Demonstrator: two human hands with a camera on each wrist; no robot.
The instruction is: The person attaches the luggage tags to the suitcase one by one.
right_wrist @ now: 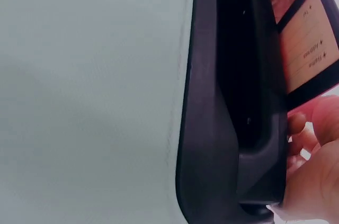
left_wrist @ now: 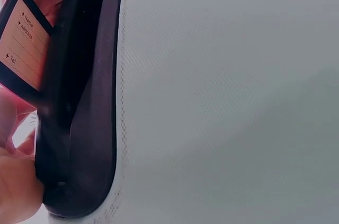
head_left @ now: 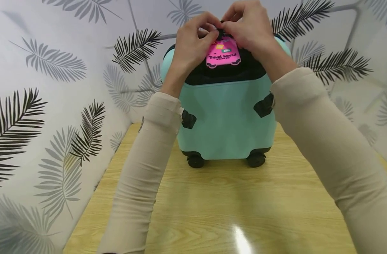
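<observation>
A mint-green suitcase stands upright on its wheels, a pink luggage tag reading "Travel World" lying against its black top panel. At the tag's upper end, my left hand pinches the black strap between thumb and forefinger. From the other side my right hand pinches the same strap, its fingertips almost meeting the left ones. Both wrist views look along the suitcase's pale shell and black handle. The tag's back shows there with printed Name, Address and Tel lines.
Under the suitcase is a wood-grain table. Leaf-patterned walls rise at the left, behind and at the right. Black corner pieces and two front wheels jut from the suitcase.
</observation>
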